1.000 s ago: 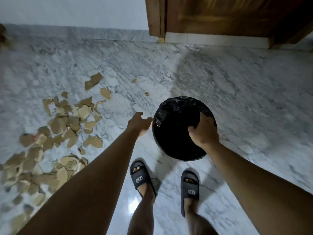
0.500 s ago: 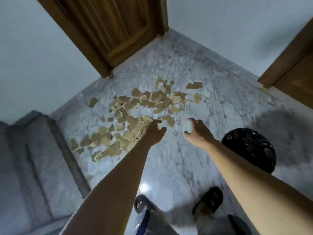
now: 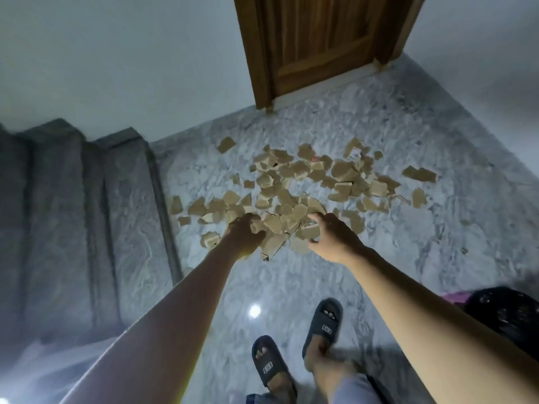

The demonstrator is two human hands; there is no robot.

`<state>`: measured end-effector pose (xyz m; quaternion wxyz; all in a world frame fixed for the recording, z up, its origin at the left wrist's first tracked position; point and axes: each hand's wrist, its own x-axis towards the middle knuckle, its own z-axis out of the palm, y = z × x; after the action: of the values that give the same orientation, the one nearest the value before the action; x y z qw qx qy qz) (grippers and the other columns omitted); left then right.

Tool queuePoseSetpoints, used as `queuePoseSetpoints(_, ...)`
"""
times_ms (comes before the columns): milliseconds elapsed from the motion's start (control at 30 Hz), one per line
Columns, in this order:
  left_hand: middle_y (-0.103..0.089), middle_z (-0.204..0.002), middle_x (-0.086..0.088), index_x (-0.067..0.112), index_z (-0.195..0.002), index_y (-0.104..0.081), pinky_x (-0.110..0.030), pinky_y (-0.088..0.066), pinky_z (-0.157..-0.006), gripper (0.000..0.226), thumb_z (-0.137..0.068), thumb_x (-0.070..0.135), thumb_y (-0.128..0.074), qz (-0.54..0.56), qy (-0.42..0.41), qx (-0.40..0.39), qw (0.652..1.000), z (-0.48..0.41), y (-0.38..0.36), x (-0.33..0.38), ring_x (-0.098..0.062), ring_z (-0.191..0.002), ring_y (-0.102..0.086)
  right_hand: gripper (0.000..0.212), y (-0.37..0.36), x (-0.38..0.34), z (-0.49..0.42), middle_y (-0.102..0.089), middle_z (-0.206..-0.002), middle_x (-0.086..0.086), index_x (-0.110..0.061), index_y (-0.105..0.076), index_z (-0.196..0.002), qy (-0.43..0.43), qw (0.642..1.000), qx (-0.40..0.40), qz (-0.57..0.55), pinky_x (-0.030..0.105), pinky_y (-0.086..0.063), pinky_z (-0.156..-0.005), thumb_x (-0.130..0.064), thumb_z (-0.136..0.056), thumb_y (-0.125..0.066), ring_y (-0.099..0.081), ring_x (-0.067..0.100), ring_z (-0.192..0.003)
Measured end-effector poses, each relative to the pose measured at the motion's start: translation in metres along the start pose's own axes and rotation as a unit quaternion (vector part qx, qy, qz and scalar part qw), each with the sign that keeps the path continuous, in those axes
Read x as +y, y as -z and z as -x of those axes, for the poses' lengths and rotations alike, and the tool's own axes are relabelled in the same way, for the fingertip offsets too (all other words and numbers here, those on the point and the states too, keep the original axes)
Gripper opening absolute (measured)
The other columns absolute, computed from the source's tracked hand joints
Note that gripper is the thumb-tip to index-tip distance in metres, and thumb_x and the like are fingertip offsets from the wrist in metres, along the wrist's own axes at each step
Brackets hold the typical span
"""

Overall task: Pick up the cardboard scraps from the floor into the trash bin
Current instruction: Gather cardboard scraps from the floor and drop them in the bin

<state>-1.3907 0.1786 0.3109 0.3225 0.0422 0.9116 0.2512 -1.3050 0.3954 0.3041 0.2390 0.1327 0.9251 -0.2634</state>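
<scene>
Cardboard scraps (image 3: 287, 196): L hand (image 3: 244, 235) & R hand (image 3: 332, 239) each grip some (near edge).

The marble floor (image 3: 291, 281) carries a loose heap of scraps (image 3: 291, 188), spread from eleven to one o'clock of the slippers (image 3: 322, 322), which stand on the floor at six o'clock. One stray scrap (image 3: 226, 144) lies at eleven o'clock of the heap, and a larger one (image 3: 420, 174) at three o'clock. The bin (image 3: 507, 313) stands at three o'clock of the slippers, well apart from the heap. Something pink (image 3: 455, 295), perhaps cloth, lies just beside the bin at ten o'clock.
</scene>
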Motion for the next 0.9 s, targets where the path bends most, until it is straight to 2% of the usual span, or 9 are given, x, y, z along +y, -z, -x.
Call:
queuePoseSetpoints(67,-0.050,-0.142,-0.005,0.027,-0.137,-0.049,-0.034,-0.046,-0.098,0.048,-0.091,0.034,-0.061,-0.007,0.017,-0.008,1.000,-0.017,-0.007,-0.014,-0.025,-0.129,-0.047,0.067,-0.011,0.003,-0.022,-0.041,-0.144,0.010,-0.030,-0.029,-0.150,0.007,1.000,-0.018,0.014,0.045,-0.048,-0.101,-0.037,-0.091,-0.062,-0.049,0.030,-0.128)
queuePoseSetpoints(167,-0.044,-0.147,-0.007,0.026,-0.139,-0.045,-0.037,-0.037,-0.106,0.050,-0.092,0.035,-0.060,-0.022,0.035,-0.016,0.999,-0.062,-0.034,-0.042,-0.027,-0.136,-0.039,0.073,-0.044,0.016,-0.078,-0.041,-0.146,0.008,-0.033,-0.026,-0.151,0.012,0.997,-0.060,0.040,0.046,-0.047,-0.101,-0.036,-0.090,-0.064,-0.047,0.030,-0.131)
queuePoseSetpoints(333,-0.048,-0.144,-0.007,0.027,-0.141,-0.043,-0.037,-0.041,-0.104,0.058,-0.089,0.035,-0.065,-0.055,0.010,-0.057,0.997,-0.150,-0.107,-0.091,-0.027,-0.133,-0.044,0.079,-0.120,0.060,-0.167,-0.042,-0.145,0.009,-0.031,-0.025,-0.152,-0.009,0.990,-0.123,0.065,0.048,-0.046,-0.101,-0.035,-0.085,-0.067,-0.048,0.033,-0.129)
queuePoseSetpoints(433,-0.043,-0.147,-0.006,0.030,-0.144,-0.037,-0.039,-0.042,-0.105,0.067,-0.086,0.031,-0.068,-0.122,-0.038,-0.090,0.988,-0.219,-0.157,-0.127,-0.028,-0.132,-0.044,0.079,-0.176,0.099,-0.221,-0.043,-0.142,0.008,-0.031,-0.024,-0.152,-0.020,0.987,-0.127,0.098,0.045,-0.047,-0.097,-0.031,-0.085,-0.066,-0.050,0.033,-0.124)
queuePoseSetpoints(600,-0.010,-0.162,-0.002,0.033,-0.153,-0.018,-0.048,-0.040,-0.108,0.085,-0.087,0.015,-0.066,-0.355,-0.145,-0.109,0.917,-0.334,-0.247,-0.205,-0.031,-0.141,-0.031,0.077,-0.290,0.174,-0.312,-0.040,-0.146,0.006,-0.031,-0.025,-0.151,-0.024,0.974,-0.128,0.184,0.045,-0.048,-0.095,-0.029,-0.086,-0.067,-0.049,0.033,-0.124)
queuePoseSetpoints(700,0.014,-0.164,-0.006,0.033,-0.156,0.000,-0.047,-0.043,-0.104,0.100,-0.086,0.020,-0.070,-0.448,-0.190,-0.111,0.866,-0.399,-0.299,-0.253,-0.033,-0.144,-0.024,0.076,-0.355,0.215,-0.370,-0.027,-0.159,0.004,-0.029,-0.029,-0.152,0.011,0.974,-0.095,0.205,0.046,-0.047,-0.098,-0.031,-0.087,-0.068,-0.039,0.036,-0.136)
queuePoseSetpoints(800,0.029,-0.159,-0.007,0.035,-0.149,0.022,-0.049,-0.048,-0.100,0.123,-0.079,0.028,-0.078,-0.504,-0.241,-0.093,0.824,-0.461,-0.346,-0.291,-0.037,-0.148,-0.009,0.079,-0.407,0.248,-0.426,-0.049,-0.146,0.017,-0.014,-0.058,-0.133,0.141,0.959,-0.027,0.244,0.046,-0.059,-0.071,-0.024,-0.061,-0.087,-0.060,0.039,-0.118)
queuePoseSetpoints(833,0.030,-0.159,-0.006,0.035,-0.148,0.025,-0.049,-0.047,-0.102,0.127,-0.076,0.029,-0.080,-0.509,-0.250,-0.091,0.819,-0.477,-0.358,-0.298,-0.039,-0.148,-0.009,0.081,-0.423,0.258,-0.444,-0.051,-0.143,0.017,-0.013,-0.058,-0.132,0.152,0.951,-0.025,0.269,0.046,-0.059,-0.068,-0.025,-0.057,-0.088,-0.061,0.039,-0.115)
queuePoseSetpoints(900,0.026,-0.161,-0.004,0.035,-0.150,0.022,-0.052,-0.038,-0.109,0.131,-0.072,0.030,-0.083,-0.494,-0.252,-0.100,0.826,-0.503,-0.377,-0.308,-0.040,-0.148,-0.008,0.086,-0.447,0.272,-0.472,-0.041,-0.149,0.011,-0.019,-0.041,-0.142,0.140,0.940,-0.031,0.308,0.049,-0.052,-0.084,-0.029,-0.066,-0.079,-0.050,0.037,-0.124)
